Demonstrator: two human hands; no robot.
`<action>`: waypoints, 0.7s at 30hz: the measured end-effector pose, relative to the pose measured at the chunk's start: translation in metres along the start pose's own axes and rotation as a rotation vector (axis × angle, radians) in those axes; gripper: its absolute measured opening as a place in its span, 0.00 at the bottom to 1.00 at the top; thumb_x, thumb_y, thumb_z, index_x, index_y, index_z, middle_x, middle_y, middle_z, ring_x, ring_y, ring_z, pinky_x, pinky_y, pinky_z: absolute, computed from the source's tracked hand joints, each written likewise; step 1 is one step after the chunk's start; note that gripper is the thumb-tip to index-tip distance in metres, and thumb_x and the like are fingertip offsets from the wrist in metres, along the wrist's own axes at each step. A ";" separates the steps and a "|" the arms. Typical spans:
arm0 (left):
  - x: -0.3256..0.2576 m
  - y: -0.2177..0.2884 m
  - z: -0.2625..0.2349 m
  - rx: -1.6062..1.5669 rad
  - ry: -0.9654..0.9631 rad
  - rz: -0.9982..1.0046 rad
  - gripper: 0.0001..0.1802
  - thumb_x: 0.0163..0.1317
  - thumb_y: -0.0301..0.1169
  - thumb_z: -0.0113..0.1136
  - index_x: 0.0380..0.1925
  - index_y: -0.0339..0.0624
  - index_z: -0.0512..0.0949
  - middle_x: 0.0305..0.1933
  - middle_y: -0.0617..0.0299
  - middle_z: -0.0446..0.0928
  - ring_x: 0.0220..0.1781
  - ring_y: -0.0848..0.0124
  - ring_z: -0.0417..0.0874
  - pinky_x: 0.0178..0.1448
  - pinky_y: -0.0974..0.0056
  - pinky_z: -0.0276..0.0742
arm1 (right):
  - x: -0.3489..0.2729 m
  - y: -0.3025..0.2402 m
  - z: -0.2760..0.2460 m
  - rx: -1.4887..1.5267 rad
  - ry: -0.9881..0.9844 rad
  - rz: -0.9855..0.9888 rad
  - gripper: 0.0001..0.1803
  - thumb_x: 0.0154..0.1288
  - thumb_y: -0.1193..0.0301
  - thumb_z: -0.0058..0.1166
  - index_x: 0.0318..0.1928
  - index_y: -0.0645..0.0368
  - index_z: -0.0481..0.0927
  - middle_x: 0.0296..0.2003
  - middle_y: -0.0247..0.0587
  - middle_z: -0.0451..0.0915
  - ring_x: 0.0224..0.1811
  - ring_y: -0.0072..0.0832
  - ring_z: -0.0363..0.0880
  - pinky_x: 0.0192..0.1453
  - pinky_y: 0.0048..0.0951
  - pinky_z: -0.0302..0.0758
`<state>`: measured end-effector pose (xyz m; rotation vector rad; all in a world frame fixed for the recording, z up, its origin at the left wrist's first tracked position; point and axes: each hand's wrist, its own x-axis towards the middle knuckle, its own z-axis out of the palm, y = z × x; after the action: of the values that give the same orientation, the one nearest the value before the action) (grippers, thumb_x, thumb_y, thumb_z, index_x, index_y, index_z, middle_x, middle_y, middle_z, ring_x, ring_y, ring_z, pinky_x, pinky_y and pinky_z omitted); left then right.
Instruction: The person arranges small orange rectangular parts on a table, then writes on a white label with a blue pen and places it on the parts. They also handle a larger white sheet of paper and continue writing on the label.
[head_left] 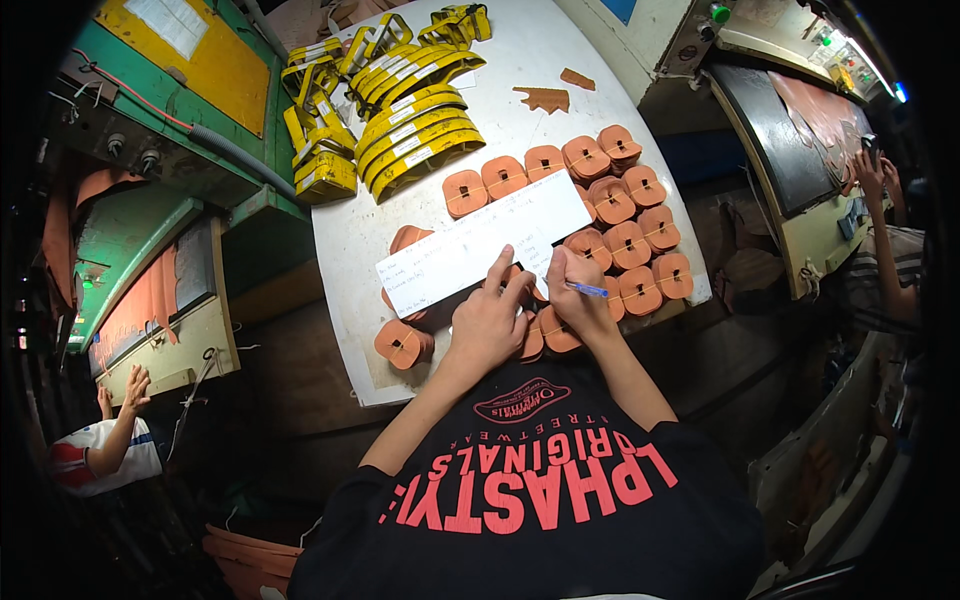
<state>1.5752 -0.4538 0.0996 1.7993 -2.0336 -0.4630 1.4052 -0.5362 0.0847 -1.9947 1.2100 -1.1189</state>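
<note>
A long white sheet of paper (pixel 430 270) with handwriting lies slantwise over bundles of orange-brown, rounded-square cut pieces. My left hand (pixel 488 322) rests on the sheet's lower edge, fingers stretched out and pressing it down. Close beside it, my right hand (pixel 580 308) grips a blue pen (pixel 589 289) over the right end of the paper. The pen's tip is hidden behind my fingers. Tied bundles (pixel 627 245) stand in rows to the right of the sheet and beyond it. One separate bundle (pixel 398 343) sits at the table's near left.
Yellow cutting dies (pixel 420 130) with white labels are stacked on the white table (pixel 350 240) at the far left. Two brown scraps (pixel 545 98) lie toward the back. A green machine (pixel 230 100) borders the left side. Other people's hands (pixel 135 390) show at both sides.
</note>
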 end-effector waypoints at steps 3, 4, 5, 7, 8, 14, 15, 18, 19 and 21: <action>-0.001 -0.001 0.001 -0.011 0.011 0.010 0.31 0.60 0.37 0.74 0.64 0.60 0.77 0.87 0.50 0.61 0.43 0.50 0.92 0.44 0.49 0.89 | 0.001 -0.004 0.002 0.001 0.090 0.019 0.20 0.86 0.70 0.47 0.30 0.66 0.75 0.22 0.57 0.76 0.24 0.55 0.79 0.29 0.47 0.74; -0.001 -0.001 0.000 -0.014 0.011 0.012 0.30 0.60 0.37 0.74 0.64 0.60 0.77 0.86 0.50 0.61 0.43 0.50 0.92 0.44 0.49 0.89 | 0.000 -0.003 0.002 -0.018 0.097 0.031 0.21 0.86 0.70 0.46 0.30 0.66 0.75 0.22 0.57 0.76 0.24 0.55 0.79 0.29 0.47 0.74; -0.001 -0.001 0.000 -0.017 0.012 0.013 0.30 0.60 0.37 0.74 0.64 0.60 0.77 0.86 0.50 0.61 0.43 0.50 0.92 0.44 0.49 0.89 | 0.000 -0.001 0.003 -0.038 0.104 0.042 0.21 0.86 0.69 0.46 0.31 0.66 0.75 0.21 0.57 0.76 0.24 0.55 0.79 0.29 0.47 0.74; 0.000 -0.002 0.000 -0.020 0.013 0.014 0.30 0.60 0.37 0.74 0.63 0.61 0.77 0.86 0.50 0.61 0.43 0.50 0.92 0.44 0.49 0.89 | -0.001 0.003 0.002 -0.025 0.117 0.059 0.21 0.87 0.69 0.46 0.31 0.66 0.75 0.21 0.56 0.75 0.23 0.54 0.79 0.29 0.46 0.73; 0.000 -0.002 0.001 -0.021 0.014 0.014 0.30 0.60 0.37 0.74 0.63 0.61 0.77 0.86 0.50 0.61 0.43 0.50 0.92 0.44 0.50 0.89 | 0.001 0.001 0.001 -0.020 0.122 0.066 0.21 0.87 0.68 0.46 0.31 0.65 0.75 0.20 0.55 0.75 0.23 0.53 0.79 0.29 0.45 0.73; 0.000 -0.001 -0.001 -0.013 0.001 -0.008 0.30 0.59 0.38 0.75 0.63 0.61 0.78 0.85 0.51 0.63 0.45 0.50 0.92 0.45 0.50 0.89 | -0.006 -0.002 -0.010 0.047 0.091 0.084 0.22 0.88 0.67 0.46 0.30 0.63 0.73 0.19 0.51 0.73 0.21 0.49 0.78 0.28 0.43 0.73; 0.000 0.000 -0.001 -0.009 -0.006 -0.018 0.30 0.59 0.38 0.75 0.63 0.61 0.78 0.85 0.52 0.63 0.46 0.50 0.92 0.45 0.50 0.88 | -0.008 -0.002 -0.010 0.046 0.081 0.071 0.22 0.88 0.67 0.46 0.30 0.63 0.73 0.20 0.50 0.73 0.21 0.48 0.78 0.28 0.43 0.73; 0.000 0.000 -0.001 -0.010 -0.003 -0.020 0.30 0.59 0.38 0.75 0.63 0.61 0.78 0.85 0.52 0.63 0.46 0.50 0.92 0.45 0.50 0.88 | -0.014 -0.001 -0.011 0.037 0.052 0.030 0.22 0.88 0.67 0.45 0.30 0.62 0.73 0.20 0.49 0.74 0.21 0.47 0.78 0.28 0.43 0.73; -0.001 0.000 -0.001 -0.010 -0.002 -0.019 0.30 0.59 0.38 0.75 0.63 0.61 0.78 0.85 0.52 0.63 0.46 0.50 0.92 0.44 0.50 0.89 | -0.015 0.000 -0.011 0.031 0.044 0.013 0.22 0.88 0.67 0.45 0.30 0.62 0.74 0.21 0.49 0.74 0.21 0.47 0.78 0.28 0.43 0.73; 0.000 -0.001 -0.001 -0.009 -0.004 -0.014 0.30 0.59 0.37 0.76 0.63 0.61 0.78 0.85 0.52 0.63 0.46 0.50 0.92 0.44 0.50 0.89 | -0.016 0.002 -0.010 0.042 0.043 -0.006 0.22 0.88 0.67 0.45 0.30 0.62 0.74 0.21 0.49 0.74 0.21 0.46 0.78 0.28 0.42 0.74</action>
<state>1.5761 -0.4536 0.0999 1.8098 -2.0203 -0.4795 1.3920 -0.5231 0.0819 -1.9542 1.1927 -1.1858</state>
